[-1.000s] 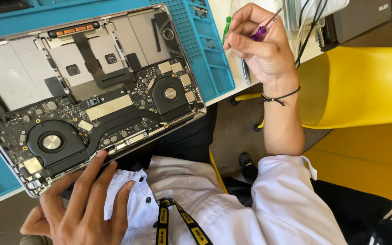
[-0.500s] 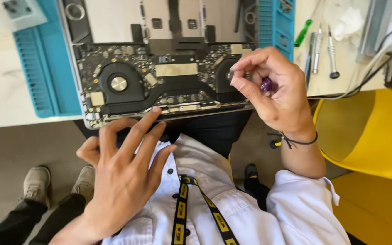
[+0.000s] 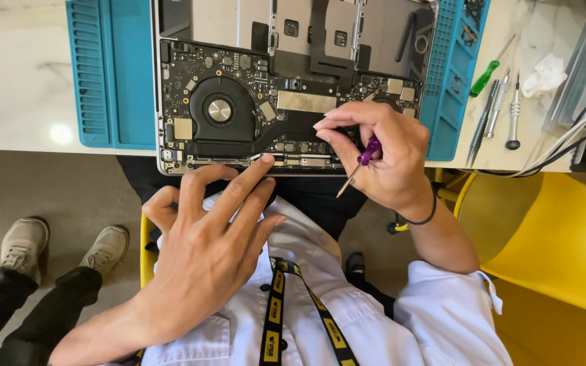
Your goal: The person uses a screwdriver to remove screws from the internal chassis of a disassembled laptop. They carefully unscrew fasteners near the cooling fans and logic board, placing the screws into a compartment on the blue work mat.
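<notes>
While the purple-handled screwdriver sits pinched in your right hand, its metal tip points down past the near edge of the opened laptop, toward your lap. Your right fingers curl above the board beside the heat pipe. Your left hand lies flat, fingers spread, holding nothing, fingertips touching the laptop's near edge. Spare screwdrivers rest right of the blue mat.

An opened silver laptop with bare circuit board and round black fan lies on a ribbed blue plastic mat. The left hand spreads fingertips on its near edge. The right hand pinches a small purple-handled screwdriver, tip seemingly off the board.
</notes>
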